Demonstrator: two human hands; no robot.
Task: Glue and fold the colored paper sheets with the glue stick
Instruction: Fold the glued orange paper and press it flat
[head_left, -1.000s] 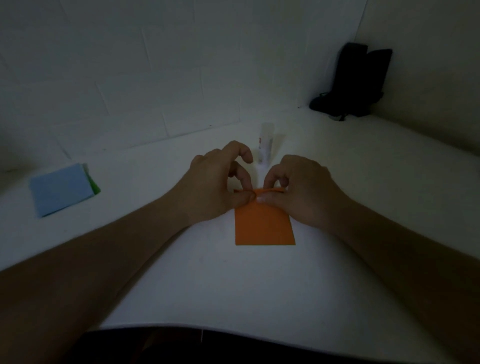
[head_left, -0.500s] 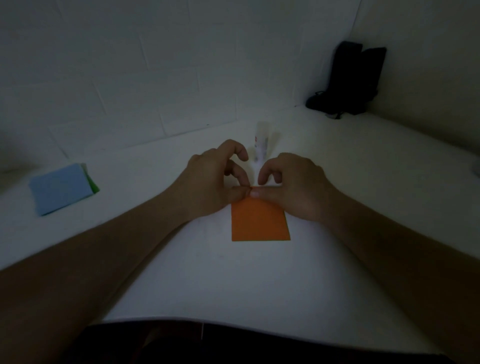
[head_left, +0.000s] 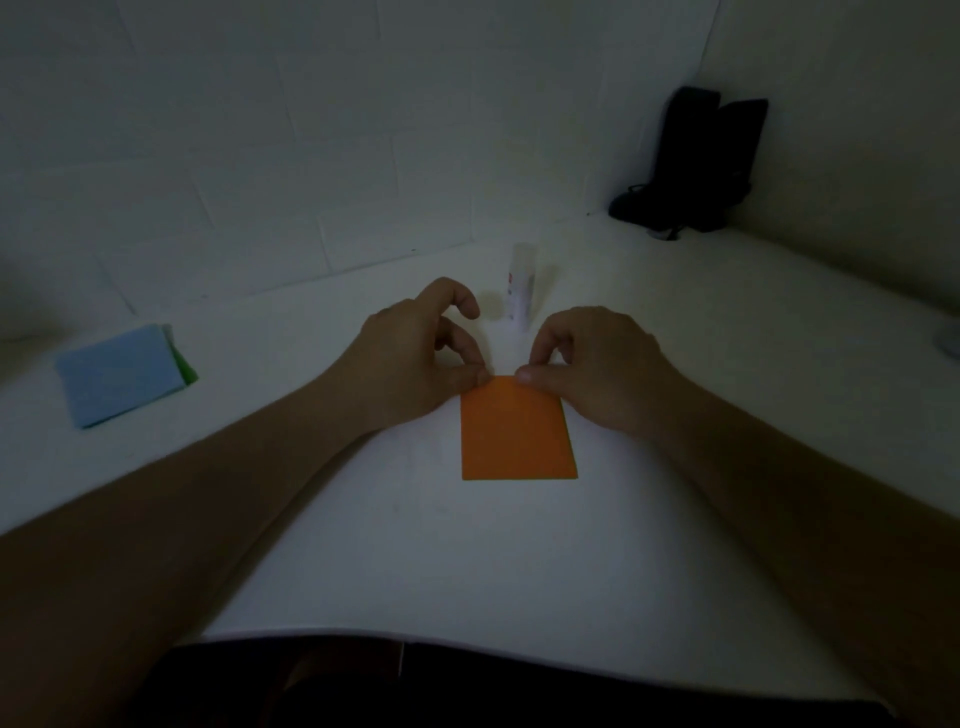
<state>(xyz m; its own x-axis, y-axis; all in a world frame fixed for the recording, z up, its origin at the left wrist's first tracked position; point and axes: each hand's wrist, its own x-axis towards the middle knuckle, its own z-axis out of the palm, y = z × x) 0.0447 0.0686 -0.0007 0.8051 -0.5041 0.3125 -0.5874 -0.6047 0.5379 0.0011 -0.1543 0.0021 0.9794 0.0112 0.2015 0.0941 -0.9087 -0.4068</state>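
- Head view: the orange paper (head_left: 517, 431) lies flat on the white bench (head_left: 727, 364), near its front edge.
- The left hand (head_left: 410, 358) pinches the paper's far left corner, fingers curled.
- The right hand (head_left: 592, 364) pinches the far right corner likewise.
- The glue stick (head_left: 521, 286) stands upright just beyond the hands.
- A blue sheet stack (head_left: 119, 374) sits well to the left.

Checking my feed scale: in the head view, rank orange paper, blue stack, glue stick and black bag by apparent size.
1. Orange paper and blue stack: look alike, unranked.
2. Black bag: farther away, so unsure.
3. Glue stick.
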